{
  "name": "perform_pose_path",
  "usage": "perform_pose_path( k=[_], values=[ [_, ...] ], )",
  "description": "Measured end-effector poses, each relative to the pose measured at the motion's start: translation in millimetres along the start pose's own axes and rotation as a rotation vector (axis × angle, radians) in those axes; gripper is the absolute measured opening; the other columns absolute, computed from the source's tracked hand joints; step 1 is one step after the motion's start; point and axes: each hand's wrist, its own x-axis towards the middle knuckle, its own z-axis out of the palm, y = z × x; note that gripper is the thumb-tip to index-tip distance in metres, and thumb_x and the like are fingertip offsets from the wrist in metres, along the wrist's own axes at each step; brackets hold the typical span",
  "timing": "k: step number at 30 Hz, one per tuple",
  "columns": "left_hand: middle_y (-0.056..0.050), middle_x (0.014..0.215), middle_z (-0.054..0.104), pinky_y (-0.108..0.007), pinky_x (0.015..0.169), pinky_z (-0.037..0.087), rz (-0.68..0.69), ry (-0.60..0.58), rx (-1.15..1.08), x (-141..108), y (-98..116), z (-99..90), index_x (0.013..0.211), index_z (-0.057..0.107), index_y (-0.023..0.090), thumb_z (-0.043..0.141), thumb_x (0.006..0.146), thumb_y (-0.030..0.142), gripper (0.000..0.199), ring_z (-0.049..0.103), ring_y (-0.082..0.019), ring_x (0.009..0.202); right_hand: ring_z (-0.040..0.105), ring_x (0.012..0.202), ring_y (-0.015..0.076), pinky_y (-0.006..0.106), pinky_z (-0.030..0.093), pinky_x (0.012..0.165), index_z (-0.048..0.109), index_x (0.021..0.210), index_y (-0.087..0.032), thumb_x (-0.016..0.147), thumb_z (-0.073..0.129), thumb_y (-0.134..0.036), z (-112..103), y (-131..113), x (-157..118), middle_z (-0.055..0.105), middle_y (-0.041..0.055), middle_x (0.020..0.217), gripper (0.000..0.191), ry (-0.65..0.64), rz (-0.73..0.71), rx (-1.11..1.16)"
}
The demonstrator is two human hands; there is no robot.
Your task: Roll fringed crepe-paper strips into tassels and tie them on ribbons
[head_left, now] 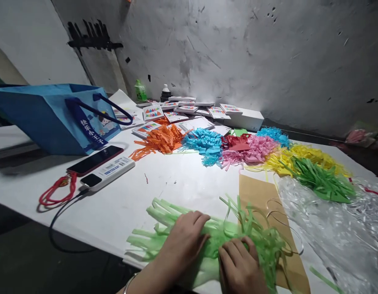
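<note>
Light green fringed tissue paper (158, 234) lies across the front of the white table, its strips spreading to the left and right. My left hand (187, 237) rests on its middle, fingers bent and pressed onto the paper. Just to the right, my right hand (241, 261) has its fingers curled round the bunched green paper. The fingertips of both hands are partly hidden. Part of the green fringe overlaps a brown paper sheet (262, 192).
Orange (164, 141), blue (204, 143), pink (261, 149), yellow (317, 157) and dark green (323, 179) fringe piles stand behind. Clear plastic (323, 228) lies right. At left are a blue bag (54, 118), a phone (95, 160) and a white power bank (111, 173) with a cable. Flat boxes (185, 109) line the back.
</note>
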Motion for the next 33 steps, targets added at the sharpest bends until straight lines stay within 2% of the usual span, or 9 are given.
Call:
perform_pose_path(
  k=[3,5,6,9,13,18,23,28,33],
  values=[
    [-0.009,0.129,0.065,-0.054,0.108,0.031,0.29,0.221,0.011,-7.3,-2.5,4.7,0.114,0.063,0.024,0.071,0.086,0.027,0.029,0.055,-0.032,0.119,0.06,0.075,0.0167,0.038,0.034,0.089,0.064,0.089,-0.017,0.094,0.048,-0.01,-1.9,-2.8,0.9,0.068,0.0022,0.079,0.019,0.022,0.104,0.115],
    [-0.003,0.12,0.069,-0.052,0.116,0.02,0.39,0.295,0.001,-11.0,-2.2,8.5,0.099,0.066,0.024,0.063,0.093,0.022,0.007,0.054,-0.026,0.12,0.063,0.08,0.0177,0.039,0.034,0.09,0.065,0.097,-0.016,0.098,0.047,-0.016,-4.0,-5.2,1.9,0.071,0.0047,0.086,0.018,0.045,0.126,0.149],
    [-0.002,0.114,0.071,-0.05,0.117,0.018,0.402,0.317,-0.001,-12.4,-1.7,9.9,0.091,0.065,0.023,0.058,0.095,0.017,0.01,0.055,-0.023,0.117,0.064,0.082,0.0186,0.041,0.034,0.091,0.066,0.101,-0.016,0.101,0.043,-0.019,-4.9,-5.9,1.9,0.072,0.0056,0.089,0.023,0.045,0.119,0.133],
    [-0.001,0.098,0.071,-0.047,0.116,0.021,0.421,0.327,-0.021,-16.1,-1.3,11.5,0.086,0.065,0.022,0.052,0.097,0.013,0.02,0.057,-0.02,0.106,0.065,0.088,0.0206,0.042,0.033,0.093,0.067,0.099,-0.017,0.105,0.031,-0.018,-7.8,-4.1,-2.4,0.074,0.005,0.089,0.037,0.014,0.067,0.007],
    [0.0,0.082,0.067,-0.044,0.108,0.026,0.446,0.273,-0.057,-24.1,-7.8,13.4,0.093,0.065,0.022,0.046,0.1,0.014,0.022,0.056,-0.019,0.089,0.065,0.09,0.0197,0.043,0.031,0.099,0.067,0.094,-0.019,0.105,0.033,-0.015,-12.5,1.9,-13.7,0.075,0.0027,0.086,0.036,0.007,0.056,-0.015],
    [0.001,0.085,0.067,-0.041,0.093,0.028,0.298,0.143,-0.062,-28.4,-13.5,16.1,0.09,0.063,0.021,0.056,0.096,0.016,0.011,0.055,-0.02,0.083,0.063,0.089,0.0207,0.044,0.03,0.098,0.066,0.089,-0.023,0.106,0.035,-0.03,-14.3,-0.5,-15.2,0.071,0.0005,0.084,0.035,-0.006,0.221,0.108],
    [0.0,0.076,0.067,-0.041,0.088,0.029,0.049,-0.018,-0.013,-10.2,-3.0,11.2,0.081,0.062,0.019,0.057,0.092,0.009,0.016,0.057,-0.021,0.078,0.057,0.082,0.0244,0.046,0.03,0.089,0.057,0.072,-0.024,0.098,0.044,-0.021,-12.4,-6.1,-3.0,0.063,0.0009,0.077,0.029,-0.114,0.415,-0.013],
    [-0.004,0.082,0.071,-0.041,0.082,0.033,-0.061,-0.16,0.023,7.6,6.5,5.0,0.083,0.063,0.018,0.054,0.094,0.013,0.015,0.06,-0.024,0.08,0.055,0.079,0.0271,0.045,0.032,0.083,0.057,0.081,-0.024,0.096,0.046,-0.018,-10.2,-2.7,1.0,0.06,0.003,0.079,0.02,-0.281,0.445,-0.232],
    [-0.004,0.086,0.073,-0.041,0.081,0.034,-0.102,-0.227,0.012,10.6,7.1,6.2,0.088,0.062,0.017,0.051,0.097,0.011,0.016,0.063,-0.024,0.08,0.055,0.073,0.0241,0.04,0.031,0.077,0.054,0.081,-0.025,0.098,0.044,-0.018,-8.0,6.0,-2.5,0.06,0.0012,0.075,0.021,-0.268,0.451,-0.228]
  ],
)
